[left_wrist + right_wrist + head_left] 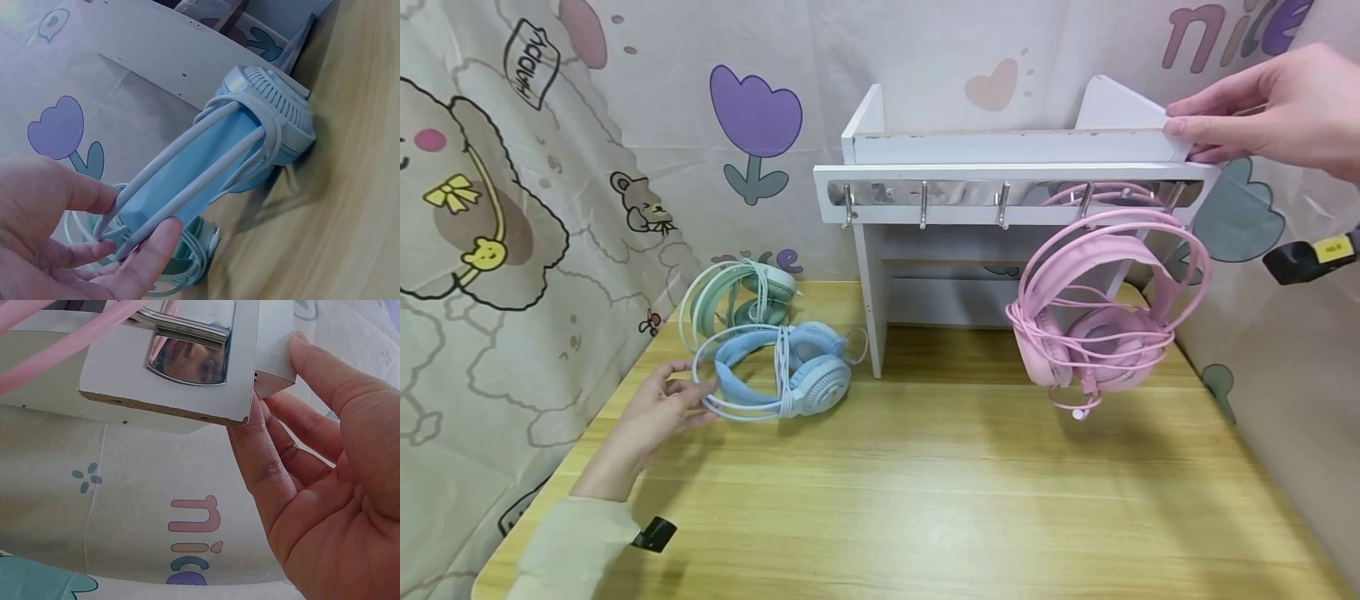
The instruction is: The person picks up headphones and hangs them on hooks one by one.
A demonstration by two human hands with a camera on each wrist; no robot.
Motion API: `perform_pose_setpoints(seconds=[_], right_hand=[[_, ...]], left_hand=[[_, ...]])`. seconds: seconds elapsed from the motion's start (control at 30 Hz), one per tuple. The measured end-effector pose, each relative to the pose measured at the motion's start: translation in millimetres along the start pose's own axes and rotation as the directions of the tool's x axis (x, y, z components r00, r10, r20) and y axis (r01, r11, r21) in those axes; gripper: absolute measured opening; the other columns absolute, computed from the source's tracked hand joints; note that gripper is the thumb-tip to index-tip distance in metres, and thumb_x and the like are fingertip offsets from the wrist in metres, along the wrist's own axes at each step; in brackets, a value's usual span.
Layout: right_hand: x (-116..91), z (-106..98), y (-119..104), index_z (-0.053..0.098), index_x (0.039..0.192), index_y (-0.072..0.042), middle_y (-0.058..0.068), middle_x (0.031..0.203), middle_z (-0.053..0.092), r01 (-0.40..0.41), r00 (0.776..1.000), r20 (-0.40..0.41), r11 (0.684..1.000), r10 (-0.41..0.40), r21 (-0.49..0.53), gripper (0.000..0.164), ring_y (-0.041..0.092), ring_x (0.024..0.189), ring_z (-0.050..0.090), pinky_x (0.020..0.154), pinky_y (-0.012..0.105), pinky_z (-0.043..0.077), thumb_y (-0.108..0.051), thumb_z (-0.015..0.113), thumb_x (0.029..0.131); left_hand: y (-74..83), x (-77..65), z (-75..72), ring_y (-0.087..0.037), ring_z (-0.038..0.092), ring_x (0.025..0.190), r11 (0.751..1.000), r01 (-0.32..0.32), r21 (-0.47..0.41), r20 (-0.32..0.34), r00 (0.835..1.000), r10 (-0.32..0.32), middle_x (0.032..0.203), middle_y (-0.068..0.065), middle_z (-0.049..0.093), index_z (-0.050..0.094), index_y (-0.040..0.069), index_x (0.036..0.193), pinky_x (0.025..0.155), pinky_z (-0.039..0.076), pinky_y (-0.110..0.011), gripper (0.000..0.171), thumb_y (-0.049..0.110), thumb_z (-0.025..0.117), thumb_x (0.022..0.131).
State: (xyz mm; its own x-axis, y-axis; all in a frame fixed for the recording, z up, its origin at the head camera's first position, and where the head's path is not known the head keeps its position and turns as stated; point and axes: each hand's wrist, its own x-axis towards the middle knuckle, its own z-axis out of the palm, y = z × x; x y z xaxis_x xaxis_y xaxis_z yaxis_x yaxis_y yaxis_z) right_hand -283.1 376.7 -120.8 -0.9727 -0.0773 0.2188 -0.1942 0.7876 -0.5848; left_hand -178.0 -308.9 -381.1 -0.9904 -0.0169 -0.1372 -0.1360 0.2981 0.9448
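My left hand [658,408] pinches the headband of the light-blue headphones [823,385] at its curved end. In the left wrist view, thumb and fingers hold the two pale bands, while the ear cups are at the wooden table. Their cable is wound round the band. Just behind are mint-green headphones [706,308], partly hidden. At upper right my right hand [1285,112] grips the end of a white shelf [970,150], its thumb and fingers on either side of the corner. Pink headphones [1097,275] hang from the hooks at the shelf's right side, cable wrapped round them.
The shelf's front rail carries a row of metal hooks [923,204]. The shelf stands at the back of the wooden table [880,500], against a printed curtain [760,50]. A black device with a yellow label [1311,257] juts in at the right.
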Motion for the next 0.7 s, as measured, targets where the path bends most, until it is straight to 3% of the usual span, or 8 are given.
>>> perform_pose_setpoints(seconds=[0.17, 0.37, 0.57, 0.7], right_hand=[[1, 0, -2, 0.078, 0.120, -0.041, -0.032, 0.076, 0.068, -0.017, 1.000, 0.002, 1.000, 0.017, -0.025, 0.022, -0.010, 0.066, 0.067, 0.062, 0.002, 0.049, -0.034, 0.078, 0.100], [-2, 0, -4, 0.077, 0.113, -0.045, -0.031, 0.075, 0.070, -0.031, 0.999, 0.007, 0.999, 0.031, -0.016, 0.017, -0.007, 0.065, 0.069, 0.061, 0.002, 0.048, -0.036, 0.078, 0.100], [-5, 0, -6, 0.077, 0.117, -0.044, -0.032, 0.074, 0.070, -0.036, 0.999, 0.002, 0.998, 0.036, -0.042, 0.018, -0.008, 0.066, 0.068, 0.060, 0.002, 0.047, -0.038, 0.077, 0.100], [-5, 0, -7, 0.077, 0.123, -0.042, -0.032, 0.074, 0.069, -0.042, 0.999, 0.002, 0.997, 0.042, -0.061, 0.023, -0.009, 0.067, 0.068, 0.060, 0.002, 0.046, -0.041, 0.077, 0.099]], left_hand=[[7.2, -2.7, -2.9, -0.009, 0.072, 0.090, 0.998, -0.015, 0.053, -0.016, 1.000, 0.016, 0.107, -0.004, 0.059, 0.031, 0.000, 0.150, 0.086, 0.065, -0.028, 0.053, 0.015, 0.062, 0.109], [18.3, -4.7, -3.0, -0.006, 0.070, 0.086, 0.997, -0.031, 0.074, -0.027, 0.999, 0.033, 0.113, -0.007, 0.053, 0.028, -0.004, 0.151, 0.083, 0.066, -0.027, 0.055, 0.014, 0.059, 0.110], [27.1, -4.3, -6.5, -0.002, 0.070, 0.089, 0.992, -0.045, 0.115, -0.017, 0.999, 0.047, 0.116, -0.003, 0.055, 0.015, -0.012, 0.162, 0.082, 0.065, -0.026, 0.074, 0.017, 0.059, 0.111], [32.1, -4.0, -10.2, 0.000, 0.071, 0.092, 0.990, -0.048, 0.135, -0.006, 0.999, 0.049, 0.117, 0.003, 0.060, 0.019, -0.014, 0.162, 0.086, 0.065, -0.027, 0.076, 0.020, 0.062, 0.110]])
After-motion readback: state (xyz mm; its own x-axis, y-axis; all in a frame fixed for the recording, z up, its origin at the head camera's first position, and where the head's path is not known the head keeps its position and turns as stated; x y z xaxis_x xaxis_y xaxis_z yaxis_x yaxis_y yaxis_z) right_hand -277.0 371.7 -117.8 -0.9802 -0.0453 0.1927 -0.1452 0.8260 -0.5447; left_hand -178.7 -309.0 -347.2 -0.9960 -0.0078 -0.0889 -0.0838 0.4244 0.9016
